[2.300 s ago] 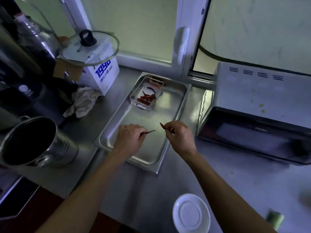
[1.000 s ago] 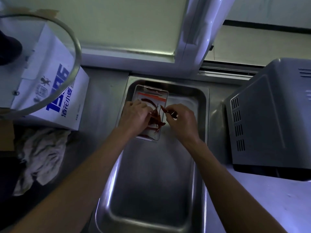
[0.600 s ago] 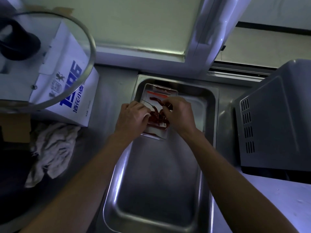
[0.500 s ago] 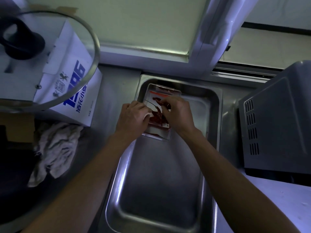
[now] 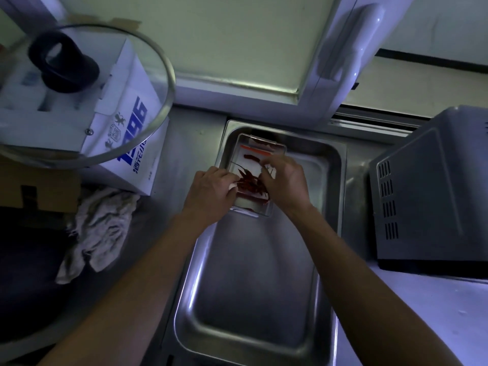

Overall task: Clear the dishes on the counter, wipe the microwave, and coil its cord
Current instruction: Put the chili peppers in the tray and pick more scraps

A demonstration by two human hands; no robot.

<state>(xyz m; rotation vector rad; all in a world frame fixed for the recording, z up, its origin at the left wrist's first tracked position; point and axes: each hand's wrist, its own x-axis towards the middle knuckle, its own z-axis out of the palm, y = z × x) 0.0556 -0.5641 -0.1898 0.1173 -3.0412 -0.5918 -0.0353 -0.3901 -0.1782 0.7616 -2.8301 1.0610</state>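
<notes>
A long steel tray (image 5: 253, 291) lies on the counter. At its far end stands a small clear container (image 5: 264, 147) with several dried red chilies (image 5: 250, 184) inside. My left hand (image 5: 211, 192) curls over the container's left rim, fingertips at the chilies. My right hand (image 5: 286, 184) hovers over the container's right side, fingers pinched on a thin chili piece. The grey microwave (image 5: 435, 196) stands to the right of the tray, its vented side facing it. No cord is in view.
A crumpled grey cloth (image 5: 101, 228) lies left of the tray. Behind it a white box with blue print (image 5: 132, 146) carries a glass pot lid (image 5: 111, 122) with a black knob. The window frame (image 5: 343, 62) runs along the counter's back edge.
Both hands carried chili pieces from the tray's near end to the container at its far end. In the last half second they stayed over the container, the right hand shifting slightly.
</notes>
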